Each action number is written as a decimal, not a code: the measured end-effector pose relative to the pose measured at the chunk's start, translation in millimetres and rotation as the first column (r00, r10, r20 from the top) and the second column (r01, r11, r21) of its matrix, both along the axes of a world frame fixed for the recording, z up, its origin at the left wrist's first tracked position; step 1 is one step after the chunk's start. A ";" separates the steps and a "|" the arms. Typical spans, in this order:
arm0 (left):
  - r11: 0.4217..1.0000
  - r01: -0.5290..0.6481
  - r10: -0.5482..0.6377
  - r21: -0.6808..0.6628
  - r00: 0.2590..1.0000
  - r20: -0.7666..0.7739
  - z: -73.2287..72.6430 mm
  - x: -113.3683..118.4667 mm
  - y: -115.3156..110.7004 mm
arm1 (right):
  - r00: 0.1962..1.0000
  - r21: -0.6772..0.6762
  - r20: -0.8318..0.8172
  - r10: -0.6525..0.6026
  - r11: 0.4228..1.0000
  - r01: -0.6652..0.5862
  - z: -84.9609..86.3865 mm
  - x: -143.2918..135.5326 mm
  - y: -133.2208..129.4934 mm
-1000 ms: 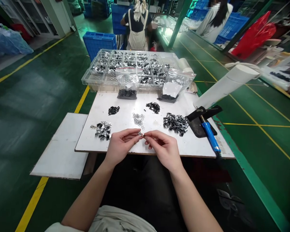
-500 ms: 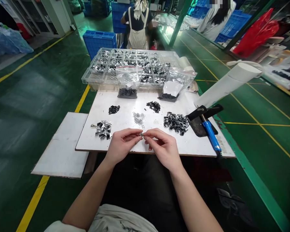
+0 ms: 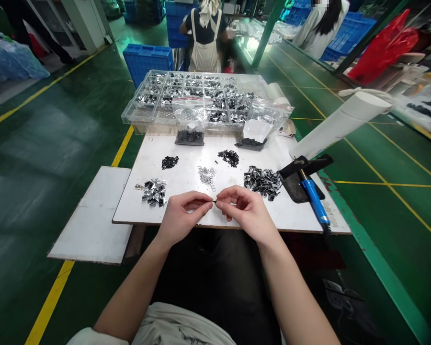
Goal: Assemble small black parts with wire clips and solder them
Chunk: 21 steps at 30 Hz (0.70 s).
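My left hand [image 3: 185, 211] and my right hand [image 3: 243, 207] meet fingertip to fingertip above the front edge of the white board [image 3: 201, 221]. Both are closed in a pinch on one small dark part [image 3: 214, 201], mostly covered by the fingers, its kind too small to tell. Beyond the fingertips is a pile of tiny wire-like metal pieces [image 3: 206, 176]. A heap of shiny silver pieces [image 3: 153, 192] lies left of my left hand. To the right of my right hand is a heap of black and silver clips [image 3: 263, 182]. Two small black-part piles [image 3: 170, 162] [image 3: 229, 158] lie farther back.
A clear compartment box [image 3: 143, 115] full of small parts stands at the back, with two zip bags [image 3: 189, 136] of black parts before it. A blue-handled tool [image 3: 315, 201] and a white tube [image 3: 341, 123] are at right. A person [image 3: 205, 38] sits ahead.
My right hand has shifted slightly right and its fingers have lifted a little. A shiny bit showed between the fingertips before; now a thin dark piece shows. Someone's legs have appeared at far left.
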<state>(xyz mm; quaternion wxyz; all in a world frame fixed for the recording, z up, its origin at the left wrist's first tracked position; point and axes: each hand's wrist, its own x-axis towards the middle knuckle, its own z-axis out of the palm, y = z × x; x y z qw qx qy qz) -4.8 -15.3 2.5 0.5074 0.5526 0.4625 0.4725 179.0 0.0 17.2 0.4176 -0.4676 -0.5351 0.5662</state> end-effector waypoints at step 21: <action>0.980 0.022 0.017 0.197 0.981 -0.195 -0.7 2.1 -2.0 | 0.988 -0.092 0.018 0.151 0.985 -0.149 7.1 5.5 17.4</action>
